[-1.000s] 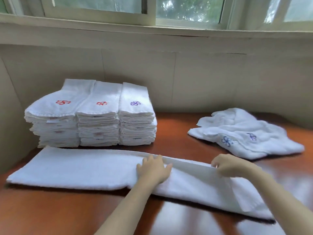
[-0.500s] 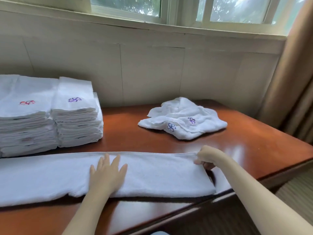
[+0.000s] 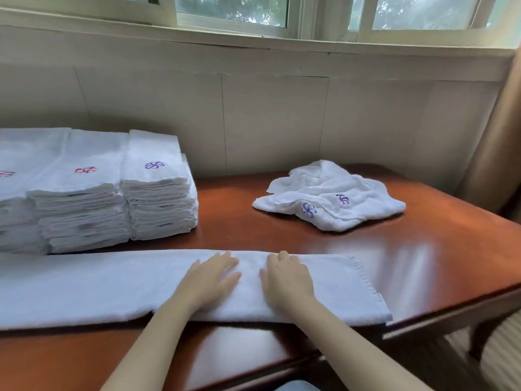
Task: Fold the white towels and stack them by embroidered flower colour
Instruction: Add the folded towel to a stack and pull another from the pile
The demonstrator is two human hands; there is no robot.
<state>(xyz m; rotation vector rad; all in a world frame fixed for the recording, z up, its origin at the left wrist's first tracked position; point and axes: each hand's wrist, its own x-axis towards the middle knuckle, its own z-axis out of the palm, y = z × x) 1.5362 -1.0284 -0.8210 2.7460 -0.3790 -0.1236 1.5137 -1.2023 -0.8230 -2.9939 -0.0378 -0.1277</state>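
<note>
**Right hand (image 3: 287,280) off the towel (image 3: 98,286) end, now flat beside left**

Half a second ago right hand pinched the towel's right end with curled fingers. Now it lies palm down on the towel, just beside left hand (image 3: 210,280). Left hand was already flat on the cloth and stays so, further right along the strip. Towel's right end, lifted before, now lies flat.

Both hands: fingers (image 3: 225,261) released, straight, slightly spread, pressing on the towel, grasping nothing. Small gap between the hands, not touching.

Towel: folded into a long narrow strip along the near side of the worktop (image 3: 408,263). Left end cut off by the frame edge, right end near the worktop's right edge.

Behind it at left: three stacks of folded white towels, side by side and touching.
- Purple stack (image 3: 160,198): rightmost, purple flower on top.
- Red stack (image 3: 81,204): middle, red flower on top.
- Third stack (image 3: 14,193): far left, partly out of frame, reddish flower at the edge.

Strip's far edge lies just in front of the stacks.

Right rear: heap (image 3: 332,198) of unfolded white towels, two blue-purple flowers showing, well apart from stacks and strip.

Panelled wall (image 3: 273,119) behind the worktop, window (image 3: 231,9) above, curtain (image 3: 501,150) at right edge.
</note>
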